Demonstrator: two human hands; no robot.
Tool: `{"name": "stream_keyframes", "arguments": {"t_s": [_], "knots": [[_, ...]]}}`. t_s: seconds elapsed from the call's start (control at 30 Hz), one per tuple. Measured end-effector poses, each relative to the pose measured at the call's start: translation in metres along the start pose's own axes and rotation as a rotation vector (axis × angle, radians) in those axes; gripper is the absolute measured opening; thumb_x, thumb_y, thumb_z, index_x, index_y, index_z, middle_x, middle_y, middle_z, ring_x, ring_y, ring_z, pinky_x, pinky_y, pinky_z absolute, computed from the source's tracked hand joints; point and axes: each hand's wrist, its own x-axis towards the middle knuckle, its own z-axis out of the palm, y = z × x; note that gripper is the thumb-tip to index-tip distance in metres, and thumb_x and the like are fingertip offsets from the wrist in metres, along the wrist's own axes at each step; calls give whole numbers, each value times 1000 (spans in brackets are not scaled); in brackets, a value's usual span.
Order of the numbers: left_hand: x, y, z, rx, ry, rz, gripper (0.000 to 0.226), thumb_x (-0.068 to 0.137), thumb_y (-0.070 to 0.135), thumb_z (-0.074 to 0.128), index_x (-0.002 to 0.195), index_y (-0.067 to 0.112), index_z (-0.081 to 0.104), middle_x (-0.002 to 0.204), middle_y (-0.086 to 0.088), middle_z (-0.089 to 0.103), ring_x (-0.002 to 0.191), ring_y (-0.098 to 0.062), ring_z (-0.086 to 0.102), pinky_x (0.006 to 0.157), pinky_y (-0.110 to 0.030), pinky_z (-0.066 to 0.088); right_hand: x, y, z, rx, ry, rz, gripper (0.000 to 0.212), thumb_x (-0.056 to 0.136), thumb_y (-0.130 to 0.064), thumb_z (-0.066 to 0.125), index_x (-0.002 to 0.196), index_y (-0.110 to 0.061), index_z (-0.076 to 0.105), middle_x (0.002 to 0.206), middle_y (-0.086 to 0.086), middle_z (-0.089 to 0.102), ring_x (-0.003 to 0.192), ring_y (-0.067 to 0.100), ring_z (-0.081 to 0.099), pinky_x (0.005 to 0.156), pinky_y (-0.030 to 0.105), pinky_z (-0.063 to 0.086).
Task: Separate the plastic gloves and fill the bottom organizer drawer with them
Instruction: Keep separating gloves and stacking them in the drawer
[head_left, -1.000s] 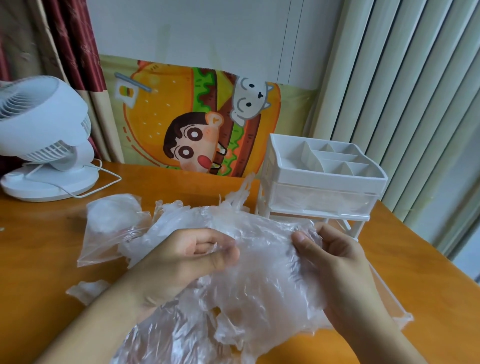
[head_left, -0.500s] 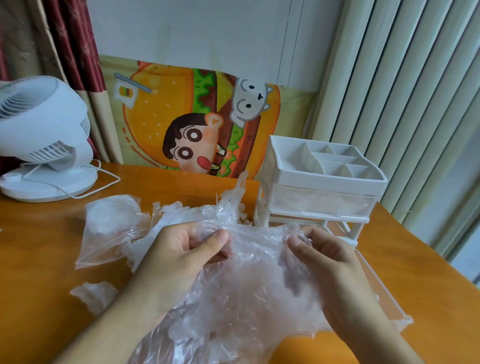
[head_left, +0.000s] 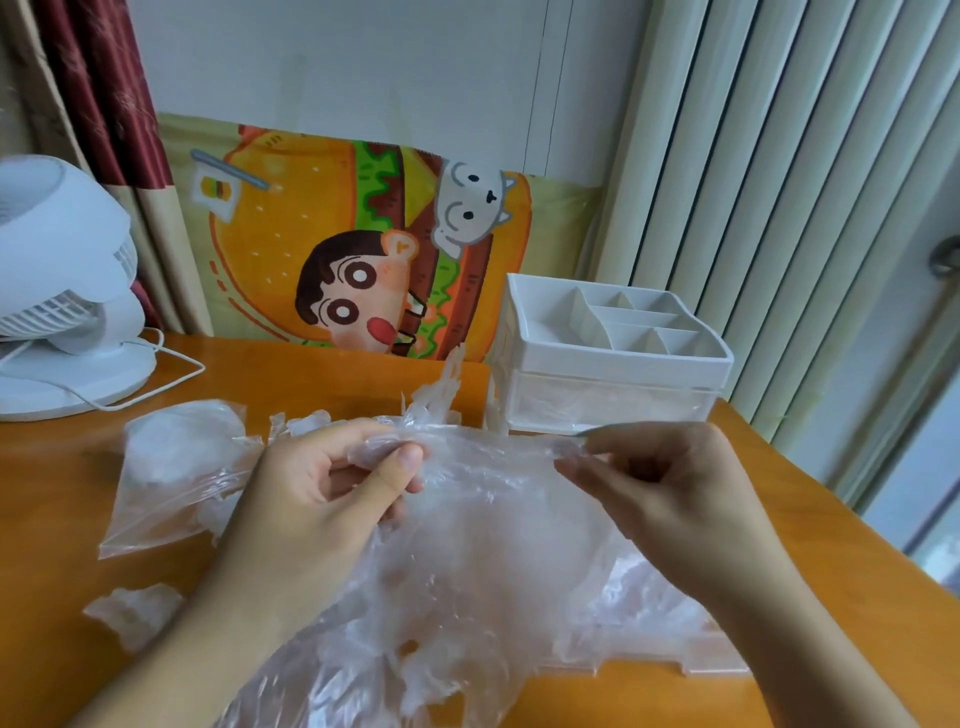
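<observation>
A crumpled heap of clear plastic gloves (head_left: 483, 561) lies on the wooden table (head_left: 311, 384) in front of me. My left hand (head_left: 332, 488) pinches the upper edge of one glove between thumb and fingers. My right hand (head_left: 660, 478) pinches the same edge further right, so the film stretches between them. Behind stands the white organizer (head_left: 613, 358) with a divided top tray and a clear upper drawer. Its pulled-out bottom drawer (head_left: 711, 660) lies under the heap at the right, mostly hidden by gloves.
A clear zip bag (head_left: 166, 483) with more gloves lies at the left, and a loose crumpled glove (head_left: 135, 613) sits near the front left. A white desk fan (head_left: 57, 291) with its cable stands far left. A cartoon cushion (head_left: 363, 249) leans on the wall. The table edge runs along the right.
Both hands have lifted and shifted their hold to the glove's top edge, pulling it apart sideways. The heap has spread flatter below them.
</observation>
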Motion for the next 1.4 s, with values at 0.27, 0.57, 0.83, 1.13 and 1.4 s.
{"name": "stream_keyframes", "arguments": {"t_s": [0.27, 0.57, 0.83, 1.13, 1.4], "knots": [[7, 70, 28, 465, -160, 798, 10, 96, 14, 69, 100, 12, 78, 99, 0, 69, 89, -15, 70, 73, -27, 52, 17, 0, -53, 772, -36, -159, 36, 94, -30, 68, 103, 2, 82, 110, 31, 75, 99, 40, 75, 75, 40, 62], [-16, -12, 96, 756, -777, 595, 32, 77, 29, 70, 107, 39, 64, 104, 20, 53, 96, -2, 50, 79, -16, 42, -7, 63, -54, 175, 145, 408, 20, 94, -8, 75, 76, -3, 80, 74, 18, 77, 69, 33, 77, 72, 45, 64], [6, -5, 142, 626, -601, 84, 30, 104, 54, 44, 124, 41, 62, 117, 27, 54, 112, 4, 53, 98, -22, 46, -18, 89, -58, -384, 97, 414, 25, 85, 1, 70, 71, -19, 74, 62, -5, 74, 58, 3, 72, 55, 21, 57], [13, -25, 182, 1133, -879, -274, 91, 85, 78, 51, 156, 26, 30, 159, 2, 27, 137, -28, 45, 102, -43, 50, -21, 88, -53, -868, -47, 361, 26, 80, 1, 64, 82, -23, 72, 72, -8, 63, 68, 11, 59, 53, 29, 57], [21, -31, 195, 1153, -969, -339, 82, 90, 46, 69, 158, 27, 28, 156, 2, 27, 135, -28, 43, 99, -40, 51, -22, 83, -48, -1015, -165, 391, 23, 85, -5, 72, 100, -21, 70, 99, -4, 57, 95, 17, 49, 64, 21, 40]]}}
